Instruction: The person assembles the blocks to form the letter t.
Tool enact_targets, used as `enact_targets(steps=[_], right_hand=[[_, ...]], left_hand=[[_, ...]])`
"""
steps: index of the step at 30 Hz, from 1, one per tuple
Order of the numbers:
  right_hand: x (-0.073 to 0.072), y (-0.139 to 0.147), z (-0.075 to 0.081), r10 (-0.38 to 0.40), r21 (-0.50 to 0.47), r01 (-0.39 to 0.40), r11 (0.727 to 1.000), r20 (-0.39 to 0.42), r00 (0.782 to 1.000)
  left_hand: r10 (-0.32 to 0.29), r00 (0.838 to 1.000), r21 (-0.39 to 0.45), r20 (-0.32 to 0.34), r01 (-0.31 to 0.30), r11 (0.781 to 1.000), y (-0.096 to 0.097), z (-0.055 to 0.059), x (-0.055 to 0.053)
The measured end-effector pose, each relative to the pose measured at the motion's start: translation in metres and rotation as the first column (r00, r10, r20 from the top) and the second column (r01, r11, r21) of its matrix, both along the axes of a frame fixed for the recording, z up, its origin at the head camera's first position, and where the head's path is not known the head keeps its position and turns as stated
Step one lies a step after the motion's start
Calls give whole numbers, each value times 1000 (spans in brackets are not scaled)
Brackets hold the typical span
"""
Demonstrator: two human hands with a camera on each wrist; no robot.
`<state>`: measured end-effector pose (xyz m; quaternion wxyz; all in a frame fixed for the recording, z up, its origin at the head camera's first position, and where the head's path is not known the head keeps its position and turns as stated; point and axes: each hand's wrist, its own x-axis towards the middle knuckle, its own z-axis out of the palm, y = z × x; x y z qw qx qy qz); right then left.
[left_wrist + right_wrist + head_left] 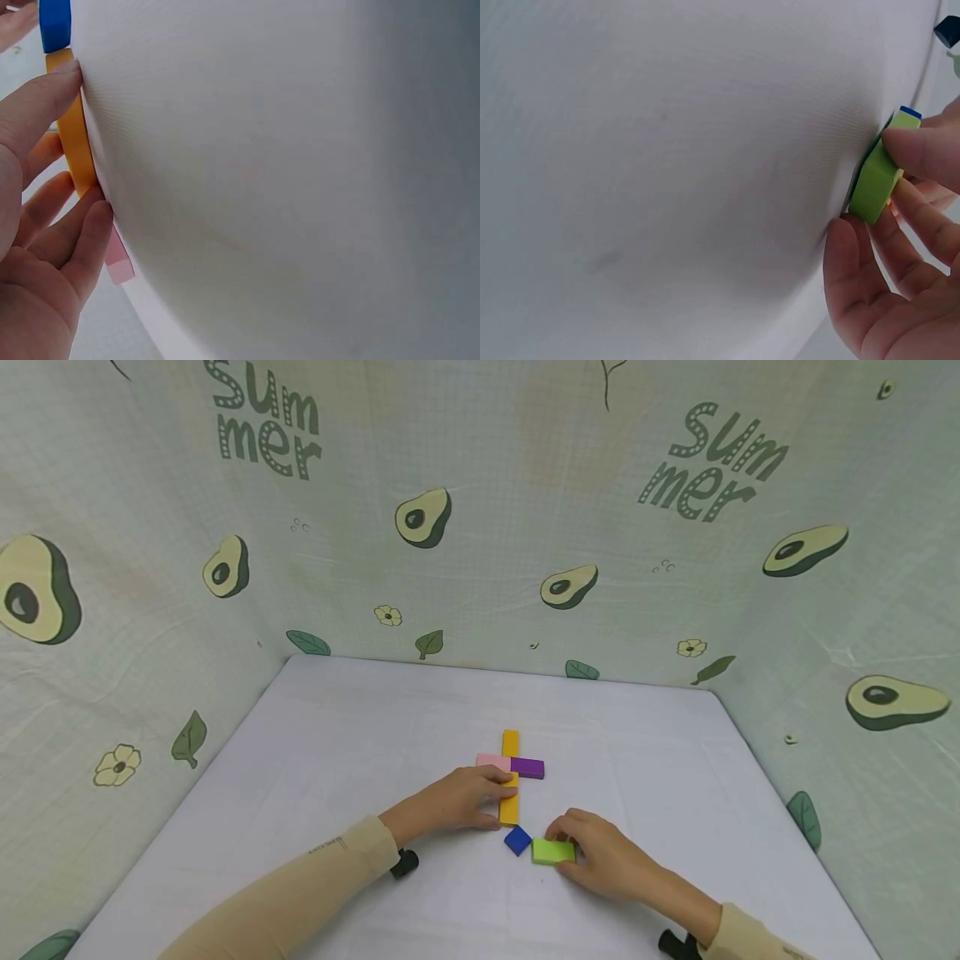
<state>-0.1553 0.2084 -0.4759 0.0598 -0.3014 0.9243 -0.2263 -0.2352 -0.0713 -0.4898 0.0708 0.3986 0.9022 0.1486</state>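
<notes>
In the head view, wooden-looking blocks form a cross: a yellow block (pixel 511 742) on top, a pink block (pixel 491 762) and a purple block (pixel 528 768) side by side, and a lower yellow block (pixel 508 812). My left hand (pixel 461 797) holds that lower block, thumb at its near end and fingers reaching over it by the pink one. Just below sits a blue block (pixel 517 840), turned like a diamond. To its right, my right hand (pixel 603 856) grips a lime green block (pixel 551 852) between thumb and fingers, low at the table surface.
A white-covered table (pixel 360 718) lies beneath the blocks. Patterned cloth walls (pixel 480 552) with avocado prints rise at the back and both sides. Dark wrist devices (pixel 405 863) sit under the sleeves.
</notes>
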Motion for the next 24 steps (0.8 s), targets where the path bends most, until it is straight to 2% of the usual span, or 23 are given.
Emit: enact_targets(steps=[14,24], right_hand=[[1,-1,0,1,6,-1,1000,-6,1000],[1,-1,0,8,12,-8,1000,-6,1000]], left_hand=[[2,1000,-3,-2,-2,1000,1,-3,-1],[3,1000,2,4,-3,1000,1,0,0]])
